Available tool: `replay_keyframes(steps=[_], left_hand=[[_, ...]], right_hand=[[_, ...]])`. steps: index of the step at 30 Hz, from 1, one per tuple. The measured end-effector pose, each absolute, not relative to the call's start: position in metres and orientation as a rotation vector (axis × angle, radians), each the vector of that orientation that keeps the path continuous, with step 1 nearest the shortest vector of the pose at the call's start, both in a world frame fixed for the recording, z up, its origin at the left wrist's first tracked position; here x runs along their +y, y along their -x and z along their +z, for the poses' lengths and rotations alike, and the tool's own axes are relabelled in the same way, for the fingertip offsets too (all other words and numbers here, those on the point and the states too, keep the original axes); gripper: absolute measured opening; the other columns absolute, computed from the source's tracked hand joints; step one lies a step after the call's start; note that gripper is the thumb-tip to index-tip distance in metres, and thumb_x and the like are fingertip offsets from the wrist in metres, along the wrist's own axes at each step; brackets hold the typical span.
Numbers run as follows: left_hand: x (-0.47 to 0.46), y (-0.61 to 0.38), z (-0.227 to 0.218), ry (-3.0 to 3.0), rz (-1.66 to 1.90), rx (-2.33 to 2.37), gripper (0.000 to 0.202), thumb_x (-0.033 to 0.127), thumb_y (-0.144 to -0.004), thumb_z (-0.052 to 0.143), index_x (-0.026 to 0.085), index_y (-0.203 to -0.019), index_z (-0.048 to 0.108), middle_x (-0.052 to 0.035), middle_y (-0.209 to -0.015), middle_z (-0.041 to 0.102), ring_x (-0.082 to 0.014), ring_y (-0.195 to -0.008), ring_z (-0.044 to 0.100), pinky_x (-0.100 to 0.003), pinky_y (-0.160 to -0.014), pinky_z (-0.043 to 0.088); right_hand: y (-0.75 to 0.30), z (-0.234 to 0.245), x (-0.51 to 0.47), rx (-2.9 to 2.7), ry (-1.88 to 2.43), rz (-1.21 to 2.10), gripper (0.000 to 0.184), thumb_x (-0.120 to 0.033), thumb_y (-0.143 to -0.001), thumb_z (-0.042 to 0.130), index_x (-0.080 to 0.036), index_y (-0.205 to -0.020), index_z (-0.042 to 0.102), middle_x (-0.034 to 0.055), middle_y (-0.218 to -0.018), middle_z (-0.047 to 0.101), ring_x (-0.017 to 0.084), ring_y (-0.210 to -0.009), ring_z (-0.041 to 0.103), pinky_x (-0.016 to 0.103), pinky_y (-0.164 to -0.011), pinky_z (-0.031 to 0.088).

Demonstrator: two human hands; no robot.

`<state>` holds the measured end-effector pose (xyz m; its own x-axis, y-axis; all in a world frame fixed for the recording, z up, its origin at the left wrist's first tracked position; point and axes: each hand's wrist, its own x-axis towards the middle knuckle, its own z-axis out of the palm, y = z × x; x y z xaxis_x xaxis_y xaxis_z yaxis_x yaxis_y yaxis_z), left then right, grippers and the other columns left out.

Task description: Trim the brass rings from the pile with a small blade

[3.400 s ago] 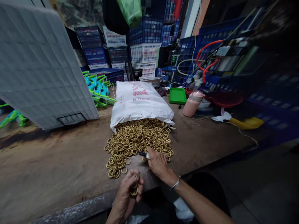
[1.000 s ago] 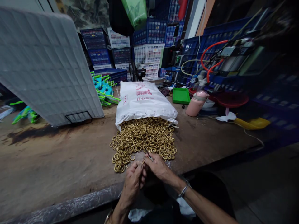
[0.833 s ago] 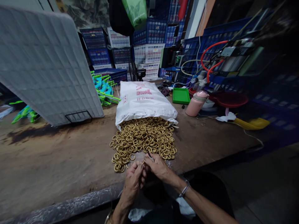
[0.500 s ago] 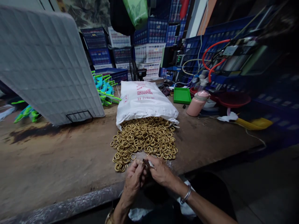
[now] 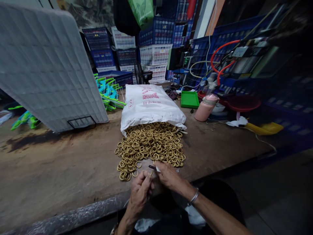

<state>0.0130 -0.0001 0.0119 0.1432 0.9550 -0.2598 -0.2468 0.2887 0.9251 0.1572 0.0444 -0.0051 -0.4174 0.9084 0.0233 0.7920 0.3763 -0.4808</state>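
Left hand (image 5: pixel 141 189) pinching ring (image 5: pixel 151 174), right hand (image 5: pixel 169 177) gripping tool (image 5: pixel 152 167); sack (image 5: pixel 153 112) bearing red QR code (image 5: pixel 151 95)

A brown desk (image 5: pixel 73 169), darkly stained at its left and bordered by a shiny film-like strip along its near edge, is being covered near the middle by a white printed sack (image 5: pixel 151 109) and, at the sack's open mouth, by a heap of gold-coloured rings (image 5: pixel 146 147). The left part is being occupied by a tilted pale ribbed panel (image 5: pixel 51 71) and green-and-blue plastic pieces (image 5: pixel 110 95), the right by a green tray (image 5: pixel 189 99), a pink bottle (image 5: pixel 204 110) and a yellow piece (image 5: pixel 266 128).
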Motion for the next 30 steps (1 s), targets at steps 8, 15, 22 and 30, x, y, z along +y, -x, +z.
replay_keyframes(steps=[8, 15, 22, 30], left_hand=[[0.002, -0.011, 0.016, -0.560, 1.083, 0.870, 0.032, 0.046, -0.073, 0.057, 0.017, -0.069, 0.046, 0.0023, -0.063, 0.053, -0.0031, -0.040, 0.035, -0.015, -0.035, 0.023], [0.006, -0.005, 0.004, -0.449, 1.105, 0.790, 0.022, 0.034, -0.074, 0.060, 0.019, -0.080, 0.045, 0.0034, -0.063, 0.053, -0.0029, -0.040, 0.036, -0.013, -0.035, 0.020], [0.007, -0.002, 0.001, -0.317, 1.112, 0.673, 0.022, 0.031, -0.070, 0.063, 0.015, -0.076, 0.050, -0.0009, -0.069, 0.054, -0.0062, -0.049, 0.048, -0.014, -0.034, 0.022], [0.016, -0.011, -0.003, -0.552, 1.212, 0.993, 0.032, 0.044, -0.065, 0.064, 0.016, -0.067, 0.047, 0.0046, -0.052, 0.047, -0.0043, -0.038, 0.037, -0.015, -0.032, 0.021]], right_hand=[[-0.157, 0.001, 0.064, -2.208, 1.899, 0.262, 0.022, -0.009, -0.074, 0.041, -0.017, -0.093, 0.050, 0.0050, -0.074, 0.062, 0.016, -0.065, 0.054, 0.026, -0.056, 0.023], [-0.149, -0.002, 0.073, -2.225, 1.978, 0.141, 0.013, -0.015, -0.079, 0.044, -0.017, -0.089, 0.052, 0.0056, -0.075, 0.063, 0.019, -0.070, 0.058, 0.027, -0.055, 0.022], [-0.156, -0.009, 0.080, -2.227, 1.866, 0.107, 0.013, -0.011, -0.075, 0.044, -0.018, -0.082, 0.054, 0.0038, -0.067, 0.063, 0.017, -0.060, 0.057, 0.026, -0.051, 0.020], [-0.158, -0.006, 0.063, -2.340, 1.444, 0.379, 0.017, -0.012, -0.073, 0.037, -0.022, -0.081, 0.048, -0.0003, -0.067, 0.060, 0.016, -0.064, 0.057, 0.024, -0.056, 0.030]])
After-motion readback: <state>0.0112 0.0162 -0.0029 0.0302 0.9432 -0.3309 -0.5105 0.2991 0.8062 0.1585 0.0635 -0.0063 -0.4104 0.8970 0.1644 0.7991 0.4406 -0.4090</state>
